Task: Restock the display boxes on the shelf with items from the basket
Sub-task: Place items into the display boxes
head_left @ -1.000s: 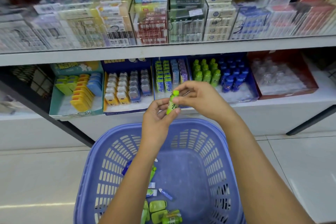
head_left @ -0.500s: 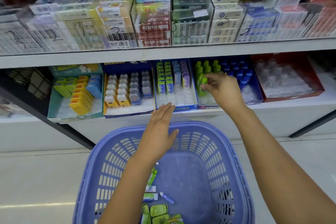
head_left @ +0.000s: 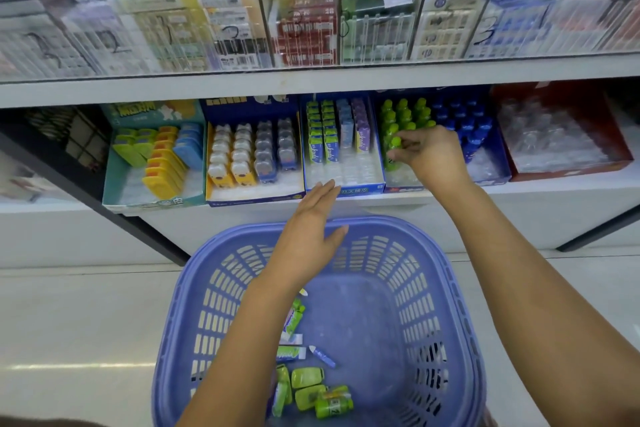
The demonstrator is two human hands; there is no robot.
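Pinching the green bottle (head_left: 393, 151) just under its cap, the right hand (head_left: 433, 156) seats it among its fellows in the blue display box (head_left: 503, 166), on the shelf (head_left: 519, 196) beyond the basket (head_left: 408, 288). It looks like light, rigid plastic, smooth enough to slip, so a fingertip hold at the shoulder should suit. Above the basket's far rim the left hand (head_left: 311, 229) hovers flat, fingers straight, holding nothing. On the basket's floor lie a second green bottle (head_left: 334, 401), green cases (head_left: 306, 377) and a small blue tube (head_left: 322, 355).
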